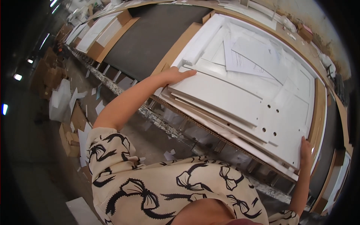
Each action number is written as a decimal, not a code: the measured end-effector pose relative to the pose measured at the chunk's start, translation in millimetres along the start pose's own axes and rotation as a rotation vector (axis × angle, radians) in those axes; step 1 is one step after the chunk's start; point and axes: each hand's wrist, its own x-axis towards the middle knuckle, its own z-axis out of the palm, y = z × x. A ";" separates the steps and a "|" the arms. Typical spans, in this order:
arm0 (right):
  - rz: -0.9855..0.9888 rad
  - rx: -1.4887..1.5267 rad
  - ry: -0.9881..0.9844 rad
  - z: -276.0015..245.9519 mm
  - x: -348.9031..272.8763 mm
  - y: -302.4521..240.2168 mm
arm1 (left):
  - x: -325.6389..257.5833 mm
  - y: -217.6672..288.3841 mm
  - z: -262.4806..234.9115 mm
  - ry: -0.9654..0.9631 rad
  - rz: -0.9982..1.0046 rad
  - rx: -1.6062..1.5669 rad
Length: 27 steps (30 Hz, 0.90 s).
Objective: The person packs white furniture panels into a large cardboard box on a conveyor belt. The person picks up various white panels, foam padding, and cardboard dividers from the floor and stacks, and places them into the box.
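Note:
A cardboard box (pixel 180 42) with white foam lining holds a stack of flat white furniture panels. My left hand (pixel 175 76) grips the left end of a narrow white panel (pixel 217 93), its thumb lying over the top face. At the right end of the stack, my right hand (pixel 306 149) is closed on the edge of a white board with round holes (pixel 287 125); the fingers below that edge are partly hidden. Printed paper sheets (pixel 240 62) and a clear plastic bag rest on the panels farther back in the box.
The box sits on a dark conveyor belt (pixel 150 35) with a worn metal side rail (pixel 165 125). Another open box of white panels (pixel 99 33) stands farther left on it. Cardboard, foam (pixel 60 99) and paper scraps litter the floor at left.

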 end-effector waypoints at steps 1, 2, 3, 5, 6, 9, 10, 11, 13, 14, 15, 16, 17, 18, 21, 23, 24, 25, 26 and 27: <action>-0.003 0.016 0.020 -3.2 0.7 7.0 | -1.5 12.1 0.7 0.046 -0.001 0.126; -0.095 -0.100 0.063 -6.4 4.1 14.1 | 0.6 25.5 1.3 0.091 0.017 0.251; -0.176 -0.221 0.109 -10.1 7.5 21.5 | 1.2 28.3 0.8 0.141 0.030 0.380; -0.092 -0.086 0.079 15.7 -16.2 -15.5 | -14.9 21.7 1.5 0.271 0.073 0.367; -0.151 -0.273 0.086 5.9 2.2 0.9 | -11.7 15.6 -2.2 0.307 0.028 0.456; -0.033 -0.373 0.110 21.9 -7.8 -31.2 | -46.4 26.7 1.3 0.611 0.272 0.583; -0.015 -0.374 0.117 25.1 -9.1 -35.8 | -53.2 28.2 -0.9 0.610 0.360 0.501; 0.053 -0.481 0.049 30.0 -19.2 -60.0 | -63.8 28.9 0.3 0.514 0.539 0.574; 0.128 -0.504 -0.004 20.3 -16.2 -58.5 | -78.3 31.8 2.0 0.283 0.719 0.766; 0.126 -0.547 -0.033 19.5 -13.6 -59.9 | -84.4 24.9 2.7 0.189 0.656 0.774; 0.138 -0.531 -0.030 19.3 -12.7 -61.6 | -77.3 11.9 2.2 0.253 0.731 0.799; 0.152 -0.532 -0.035 21.6 -13.0 -67.1 | -71.8 -0.9 -1.7 0.318 0.797 0.818; 0.168 -0.534 -0.042 23.3 -13.5 -70.9 | -72.3 1.2 -3.5 0.308 0.799 0.831; 0.186 -0.548 -0.058 24.3 -14.4 -73.7 | -71.4 6.0 -4.0 0.313 0.849 0.916; 0.147 -0.503 -0.067 26.1 -16.6 -73.0 | -62.5 10.8 -6.0 0.267 0.876 0.968; 0.117 -0.562 -0.057 25.9 -12.6 -69.3 | -56.8 10.0 -8.5 0.218 0.906 0.901; 0.068 -0.570 0.014 29.0 -18.7 -70.4 | -55.6 8.4 -10.2 0.211 0.892 0.922; -0.064 -0.657 0.050 24.4 -6.6 -50.4 | -55.3 7.6 -14.0 0.225 0.932 0.918; -0.184 -0.666 0.068 24.7 -5.4 -45.8 | -51.8 0.8 -16.8 0.233 0.961 0.913; -0.226 -0.651 0.057 18.6 -10.3 -52.5 | -47.7 -3.5 -18.3 0.259 0.960 0.915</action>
